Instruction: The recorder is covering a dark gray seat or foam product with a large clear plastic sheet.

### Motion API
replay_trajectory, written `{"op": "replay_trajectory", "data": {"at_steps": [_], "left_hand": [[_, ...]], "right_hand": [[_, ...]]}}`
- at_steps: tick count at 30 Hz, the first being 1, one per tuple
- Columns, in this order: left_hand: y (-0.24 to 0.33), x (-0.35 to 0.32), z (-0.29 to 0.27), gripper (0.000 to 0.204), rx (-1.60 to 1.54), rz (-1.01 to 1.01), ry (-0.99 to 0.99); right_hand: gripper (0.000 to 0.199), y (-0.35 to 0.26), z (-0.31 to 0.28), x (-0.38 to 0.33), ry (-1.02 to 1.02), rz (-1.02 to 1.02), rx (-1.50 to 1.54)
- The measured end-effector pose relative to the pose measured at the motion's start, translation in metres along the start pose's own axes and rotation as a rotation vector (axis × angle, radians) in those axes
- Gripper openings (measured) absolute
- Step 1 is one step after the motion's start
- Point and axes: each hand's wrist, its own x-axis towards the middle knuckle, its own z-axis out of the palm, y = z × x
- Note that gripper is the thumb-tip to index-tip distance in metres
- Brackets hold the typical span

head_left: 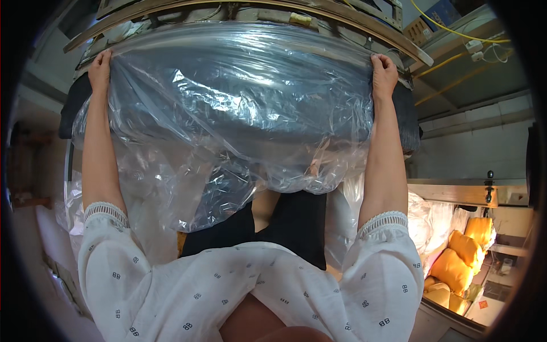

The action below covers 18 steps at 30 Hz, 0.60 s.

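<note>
A large clear plastic bag [239,108] is stretched across the middle of the view, over a long dark cushion-like roll [408,117] whose ends stick out at both sides. My left hand [100,67] grips the bag's upper left edge. My right hand [383,73] grips its upper right edge. Both arms reach up and forward in white patterned sleeves. The bag's loose lower part hangs crumpled toward my body.
A wooden-edged frame [364,25] runs behind the bag. Yellow cables [456,60] cross the upper right. Yellow cushions in plastic [464,251] are piled at the lower right under a wooden shelf [456,191]. White wrapped bundles [71,199] lie at the left.
</note>
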Motion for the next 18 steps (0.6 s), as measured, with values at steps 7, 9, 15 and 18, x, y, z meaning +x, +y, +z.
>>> {"op": "replay_trajectory", "data": {"at_steps": [7, 9, 15, 18], "left_hand": [[0.014, 0.011, 0.018, 0.038, -0.114, -0.008, -0.048], [0.001, 0.021, 0.018, 0.038, -0.087, -0.026, -0.049], [-0.014, 0.024, 0.013, 0.036, 0.025, 0.030, -0.078], [0.000, 0.019, 0.008, 0.037, -0.093, -0.201, -0.127]], "right_hand": [[0.030, -0.005, 0.002, 0.002, 0.083, -0.018, -0.311], [0.037, -0.002, 0.005, 0.003, 0.169, -0.017, -0.357], [0.042, -0.011, 0.006, 0.002, 0.208, 0.087, -0.368], [0.038, -0.008, 0.002, 0.007, 0.292, 0.133, -0.292]]}}
